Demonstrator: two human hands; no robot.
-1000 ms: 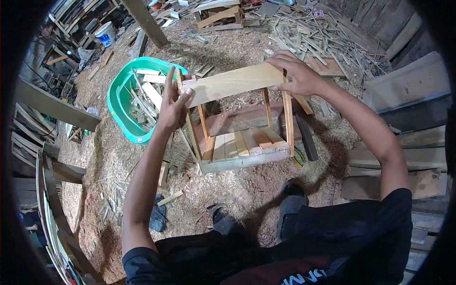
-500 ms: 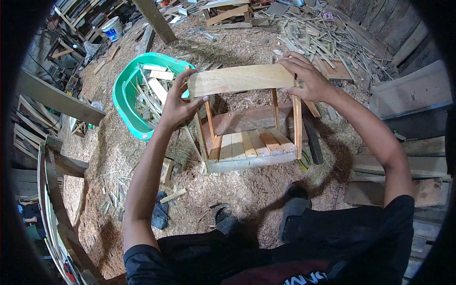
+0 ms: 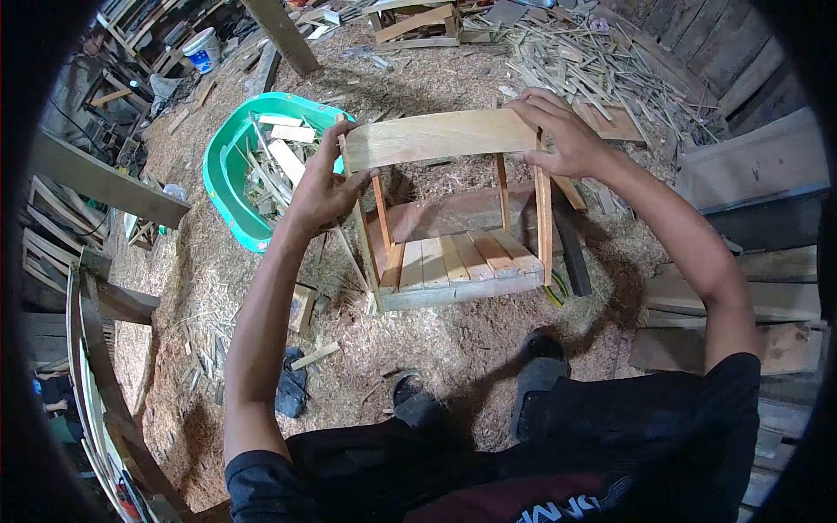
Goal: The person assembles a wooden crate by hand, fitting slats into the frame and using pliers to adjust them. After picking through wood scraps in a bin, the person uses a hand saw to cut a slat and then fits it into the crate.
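Note:
A pale curved board point(image 3: 440, 139) lies across the top of a small wooden frame with four upright legs and a slatted panel point(image 3: 462, 260) low between them. My left hand point(image 3: 330, 187) grips the board's left end, with the thumb below and the fingers at the upper corner. At the right end my right hand point(image 3: 562, 139) holds the board, fingers over its top edge and thumb near the top of the right upright.
A green tub point(image 3: 228, 205) of wood offcuts stands left of the frame. Wooden posts point(image 3: 283, 39) rise at the upper left. Stacked planks point(image 3: 750, 288) line the right side. Thin scrap strips point(image 3: 584, 74) lie behind. A person's arm shows at the far left edge.
The board's face looks slightly more bowed along its lower edge, and both hands have shifted a little at its ends. The whole view has moved slightly.

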